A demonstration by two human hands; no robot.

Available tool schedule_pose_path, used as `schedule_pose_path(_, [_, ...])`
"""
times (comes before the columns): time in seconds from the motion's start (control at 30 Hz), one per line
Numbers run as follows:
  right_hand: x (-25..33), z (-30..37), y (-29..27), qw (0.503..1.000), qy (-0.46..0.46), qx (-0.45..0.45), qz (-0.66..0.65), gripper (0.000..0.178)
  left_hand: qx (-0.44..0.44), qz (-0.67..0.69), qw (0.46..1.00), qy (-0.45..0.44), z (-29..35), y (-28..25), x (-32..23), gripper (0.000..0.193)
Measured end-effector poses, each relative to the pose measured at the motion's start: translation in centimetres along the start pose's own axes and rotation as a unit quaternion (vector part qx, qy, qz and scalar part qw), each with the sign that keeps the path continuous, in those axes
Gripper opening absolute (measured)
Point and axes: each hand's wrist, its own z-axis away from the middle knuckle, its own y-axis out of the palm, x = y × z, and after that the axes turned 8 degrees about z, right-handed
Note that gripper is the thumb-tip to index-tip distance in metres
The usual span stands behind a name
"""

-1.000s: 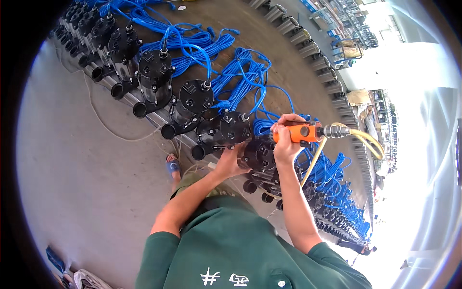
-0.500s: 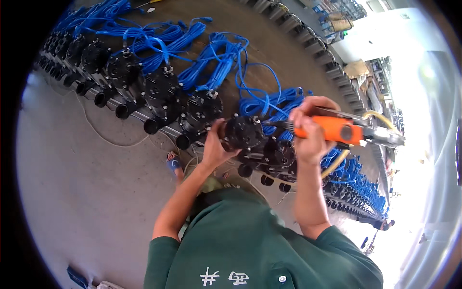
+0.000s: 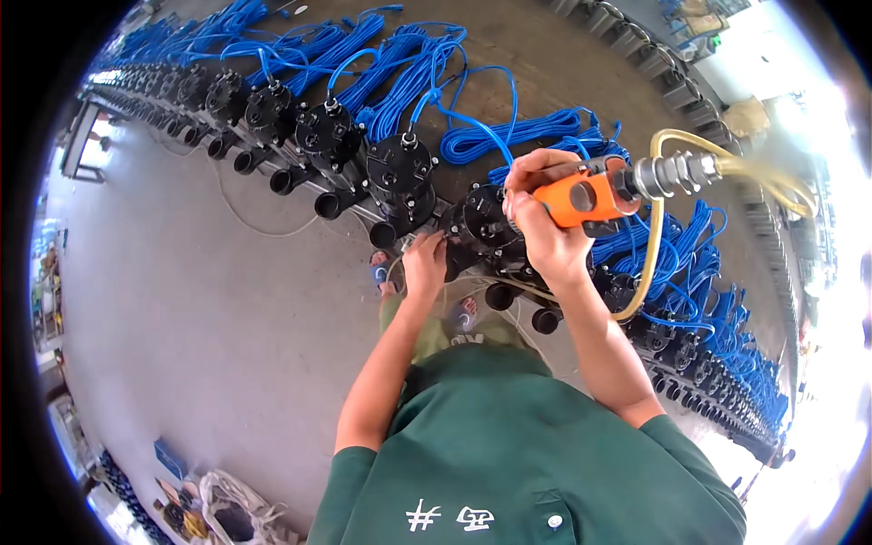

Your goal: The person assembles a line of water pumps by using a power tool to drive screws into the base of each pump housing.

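My right hand (image 3: 545, 218) is closed around an orange power tool (image 3: 581, 195) with a stack of silver rings at its outer end. A pale yellow hose (image 3: 656, 227) loops by the tool. Its working end points toward the top of a black pump-like unit (image 3: 481, 218), and my hand hides where it meets the unit. My left hand (image 3: 425, 265) grips the side of that unit low down, fingers curled at its black pipe stub. A similar black unit (image 3: 400, 173) stands upright to the left, a blue cable (image 3: 422, 109) rising from its top.
A long row of such black units (image 3: 268, 113) runs from far left to lower right. Coiled blue cables (image 3: 509, 136) lie behind it. Silver cylinders (image 3: 654, 64) line the far side. Bags and loose items (image 3: 227, 504) sit on the floor at lower left.
The view has shifted. My left hand has gone from the unit's upper side to low beside its pipe stub. The orange tool has swung, its ringed end now higher and nearer the camera.
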Motion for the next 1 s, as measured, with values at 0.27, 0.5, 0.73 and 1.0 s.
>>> schedule_pose_path(0.27, [0.7,-0.3,1.6,0.993,0.009,0.035,-0.112,0.025,0.001,-0.024,0.999,0.043,0.0,0.1,0.2,0.017])
schedule_pose_path(0.5, [-4.1,0.7,3.2,0.994,0.007,0.110,0.001,0.017,0.073,-0.016,0.995,0.060,-0.5,-0.8,1.1,0.018])
schedule_pose_path(0.73, [-1.0,-0.9,3.9,0.988,-0.004,0.107,0.110,0.025,0.211,0.021,0.975,0.061,-3.7,-3.1,-0.6,0.020])
schedule_pose_path(1.0, [4.3,-0.6,-1.0,0.982,-0.151,-0.077,0.082,0.023,0.487,0.037,0.872,-0.039,-13.6,-11.4,-16.3,0.011])
